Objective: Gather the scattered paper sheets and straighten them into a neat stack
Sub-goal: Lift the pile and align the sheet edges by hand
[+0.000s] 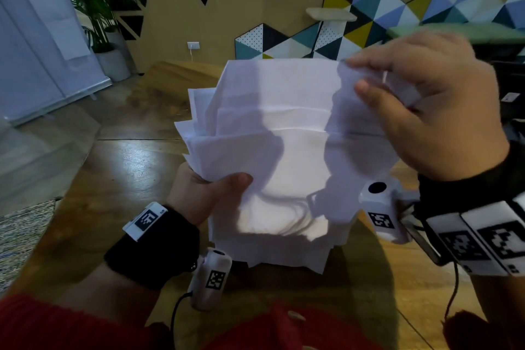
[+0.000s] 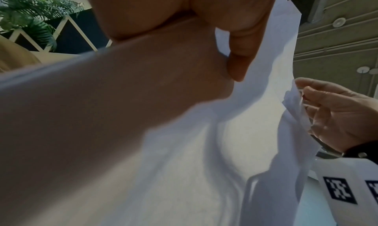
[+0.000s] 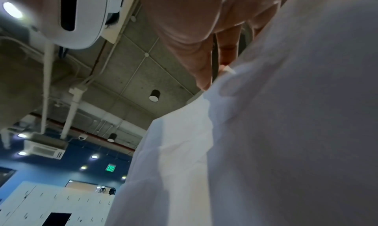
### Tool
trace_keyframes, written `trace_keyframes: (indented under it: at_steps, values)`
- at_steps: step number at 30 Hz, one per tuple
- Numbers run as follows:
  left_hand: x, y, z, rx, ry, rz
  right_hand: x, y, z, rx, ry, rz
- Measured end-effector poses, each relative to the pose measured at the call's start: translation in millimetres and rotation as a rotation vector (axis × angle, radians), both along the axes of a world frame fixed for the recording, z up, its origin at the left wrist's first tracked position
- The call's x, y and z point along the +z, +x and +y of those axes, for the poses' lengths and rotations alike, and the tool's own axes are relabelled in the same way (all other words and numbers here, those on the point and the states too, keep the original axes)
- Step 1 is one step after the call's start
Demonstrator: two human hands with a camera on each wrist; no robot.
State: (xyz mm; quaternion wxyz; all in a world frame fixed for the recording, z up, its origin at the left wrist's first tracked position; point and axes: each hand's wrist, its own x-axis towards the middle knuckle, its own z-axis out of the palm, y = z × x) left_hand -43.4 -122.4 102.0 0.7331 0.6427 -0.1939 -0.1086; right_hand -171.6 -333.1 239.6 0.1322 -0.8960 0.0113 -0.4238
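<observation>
Head view, sheets: bundle of white paper sheets (image 1: 284,150) held up above the brown wooden table (image 1: 93,207), its edges fanned and uneven along the left side and bottom.
Head view, left hand: left hand (image 1: 204,193) grips the bundle at its lower left edge, thumb curled over the front sheet, fingers hidden behind the paper.
Head view, right hand: right hand (image 1: 431,111) pinches the upper right corner of the sheets between thumb and forefinger; the other fingers are loosely bent behind.
Head view, surroundings: potted green palm (image 1: 96,8) at the far left, wall of coloured triangles (image 1: 412,8) at the back.
Left wrist view: left hand (image 2: 235,27) fills the top, thumb pressed onto the white paper sheets (image 2: 204,148); right hand (image 2: 337,113) holds the far edge of the paper, fingertips closed on it.
Right wrist view: white paper sheets (image 3: 286,132) cover the right half, blurred; right hand (image 3: 194,27) reaches down to their top edge, fingertips touching the paper, but the pinch itself is too blurred to make out here.
</observation>
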Motion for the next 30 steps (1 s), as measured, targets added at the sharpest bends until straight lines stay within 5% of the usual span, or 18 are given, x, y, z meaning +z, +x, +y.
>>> trace_keyframes:
  at_steps: [13,16,19,23,26,30]
  values:
    - [2.9,-1.5,0.4,0.002,-0.040,0.058,4.4,9.9,3.1,0.077,-0.089,0.326]
    - [4.5,-2.4,0.9,-0.023,-0.068,0.061,-2.1,-13.4,-23.4,0.073,0.113,0.276]
    - [4.5,-0.4,-0.5,-0.024,-0.072,0.047,-32.6,-27.8,-55.7,0.084,0.492,0.487]
    - [2.6,4.3,-5.5,-0.025,-0.065,0.063,-98.8,-17.3,-70.1,0.341,0.943,0.719]
    - [3.2,6.5,-10.0,-0.029,-0.044,0.082,-130.3,0.6,-47.7,0.435,1.133,0.583]
    - [16.5,-0.5,-16.9,0.030,0.060,0.021,-135.2,21.6,-19.8,0.308,1.247,0.221]
